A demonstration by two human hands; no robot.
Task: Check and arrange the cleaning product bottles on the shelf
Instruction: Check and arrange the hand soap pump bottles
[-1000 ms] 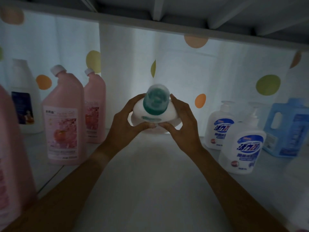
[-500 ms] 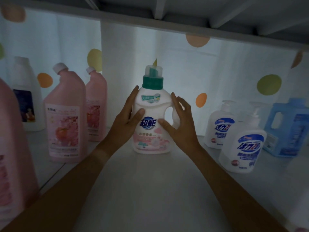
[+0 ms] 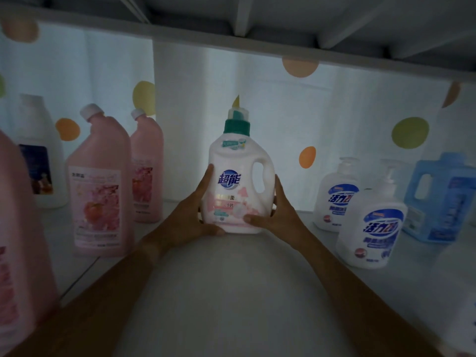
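Observation:
A white detergent bottle (image 3: 238,173) with a green cap and a handle on its right side stands upright at the middle of the white shelf (image 3: 231,292), label facing me. My left hand (image 3: 192,217) grips its lower left side, the thumb under the base edge. My right hand (image 3: 274,212) grips its lower right side, thumb across the front of the label. Whether the base rests on the shelf or hangs just above it is unclear.
Pink bottles (image 3: 100,184) (image 3: 146,171) and a white bottle (image 3: 38,153) stand at the left, with a large pink one (image 3: 18,240) nearest. Two white pump bottles (image 3: 371,222) (image 3: 337,194) and a blue jug (image 3: 443,199) stand at the right. The upper shelf (image 3: 257,29) hangs low overhead.
The bottle went from tilted with its cap toward me to upright. Both hands slid down from its upper body to its lower sides, and it sits slightly nearer to me.

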